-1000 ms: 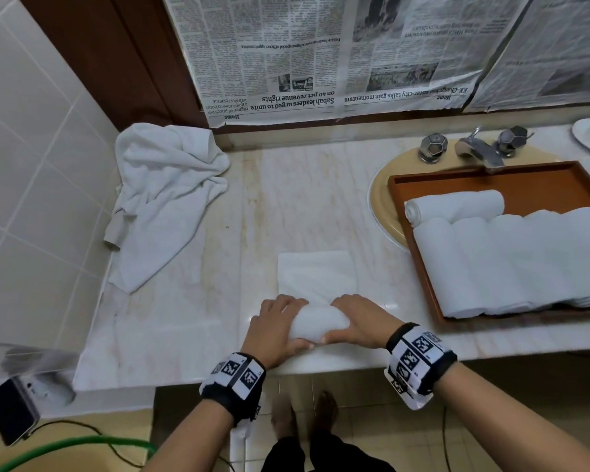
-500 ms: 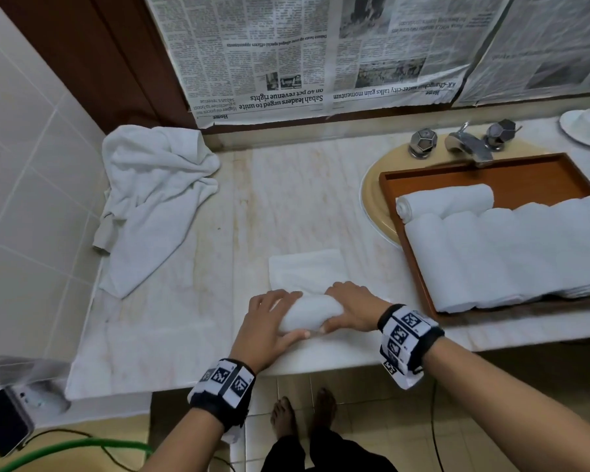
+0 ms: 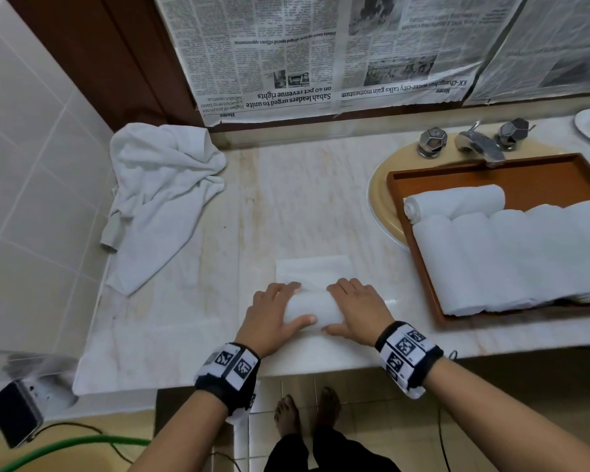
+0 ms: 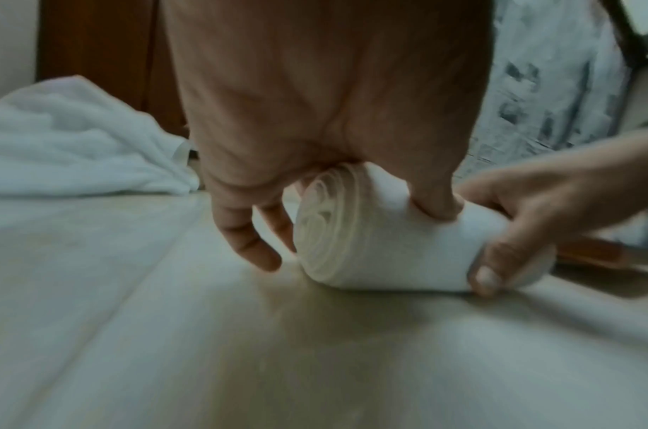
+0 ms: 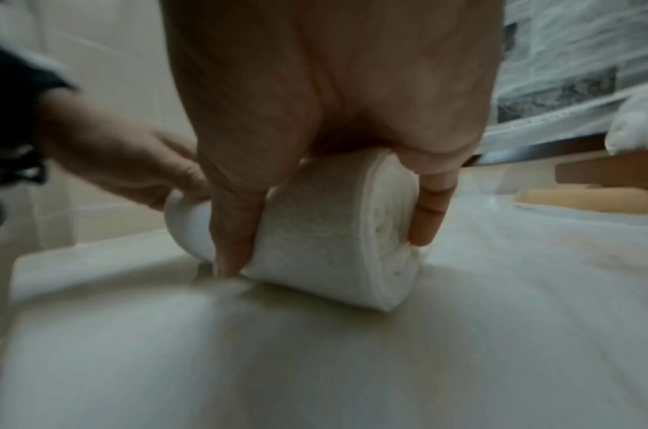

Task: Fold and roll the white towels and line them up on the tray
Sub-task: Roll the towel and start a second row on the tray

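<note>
Head view evenly lit, soft indoor light, sharp centre, edges bowed by wide lens. Faint sheen on tabletop (image 3: 321, 199) beyond both grips. Wrist views dim, grainy, motion-blurred; background soft, shadow pooled beneath each grip.

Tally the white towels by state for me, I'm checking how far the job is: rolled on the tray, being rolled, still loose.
Rolled towels on the tray: 6 in view, the row runs off the frame
Half-rolled towel under the left hand and right hand: 1
Crumpled towel: 1
Total: 8 in view
</note>
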The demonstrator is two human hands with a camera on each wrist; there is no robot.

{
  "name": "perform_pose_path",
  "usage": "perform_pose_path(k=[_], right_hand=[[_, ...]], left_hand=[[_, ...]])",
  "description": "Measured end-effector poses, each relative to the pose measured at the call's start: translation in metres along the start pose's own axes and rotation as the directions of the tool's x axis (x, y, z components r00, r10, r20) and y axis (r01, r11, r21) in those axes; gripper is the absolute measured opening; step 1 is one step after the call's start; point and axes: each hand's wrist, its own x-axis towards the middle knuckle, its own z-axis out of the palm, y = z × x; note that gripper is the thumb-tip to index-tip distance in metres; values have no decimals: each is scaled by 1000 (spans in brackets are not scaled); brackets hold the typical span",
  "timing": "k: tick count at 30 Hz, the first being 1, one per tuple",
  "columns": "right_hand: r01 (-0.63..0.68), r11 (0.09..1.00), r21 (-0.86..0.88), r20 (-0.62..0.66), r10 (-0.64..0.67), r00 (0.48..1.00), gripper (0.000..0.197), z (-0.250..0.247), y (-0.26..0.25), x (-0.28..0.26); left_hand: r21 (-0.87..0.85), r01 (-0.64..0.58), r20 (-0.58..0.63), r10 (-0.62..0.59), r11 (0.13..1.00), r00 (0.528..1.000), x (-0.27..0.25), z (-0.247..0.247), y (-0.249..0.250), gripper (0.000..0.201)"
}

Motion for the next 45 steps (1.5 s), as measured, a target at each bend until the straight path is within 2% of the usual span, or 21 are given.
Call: perform_pose_path(k=[2,4,6,8,10,13,16,18,20,23,25,28,30,32,34,36,38,42,45], right_hand=[[-4,998,62,75,-1,997,70,-6,4,9],[-14,991,134,163,-8,987,73,-11,9,14],[-27,977,213,222,-21,975,72,-15,12,14],[-37,962,270,229,-27,973,70,-16,13,7],[-1,982,186,159,-29,987,74,-13,10,-7],[42,999,-18,-50,-43,998,82,-2,4,-28],[69,997,-41,-95,-72,993,82,8,2,-28],[75,997,12,-36,-75,997,79,6,5,-20],[59,996,67,46,-63,997,76,0,7,-13],[15,981,194,152,-46,987,75,-11,10,-4],[-28,956,292,231,-42,972,73,-16,12,-1],[-72,951,302,310,-26,950,69,-20,11,-6],[-63,981,182,261,14,965,75,-18,5,-15],[-7,1000,-14,90,8,996,79,-12,-3,-23],[11,995,-103,-17,-13,1000,79,-5,-9,-25],[11,996,-89,-26,-13,1000,81,-3,-8,-18],[0,1000,-20,25,1,1000,85,-5,-2,-8],[-61,990,126,111,47,993,91,-13,7,5],[-94,981,170,124,74,990,93,-13,8,9]], left_hand=[[101,-60,-116,72,993,991,-8,7,2,75],[115,-78,-133,93,990,987,-11,12,4,80],[113,-41,-84,51,993,995,-7,10,3,85],[126,-12,24,9,992,1000,0,2,4,85],[166,-24,126,3,986,992,7,-7,5,81],[141,-27,237,-8,990,971,15,-11,2,84],[58,-7,296,-10,998,955,16,-7,-3,89],[41,11,257,-21,999,966,11,-5,-1,84],[59,4,154,-13,998,988,-1,-1,5,81],[154,-71,-7,73,985,997,-18,6,15,96],[171,-53,-26,58,984,998,-22,13,14,98],[113,-16,47,10,993,999,-17,11,11,95],[95,-14,129,2,995,992,-10,4,11,96],[79,7,201,-23,997,979,2,-2,8,92],[52,35,235,-46,998,971,11,-6,7,84],[17,39,230,-42,999,972,16,-9,9,77],[-26,47,185,-41,999,982,13,-9,12,67],[-52,-71,57,74,996,996,1,-5,7,84],[-13,-90,44,90,996,995,1,-6,1,93]])
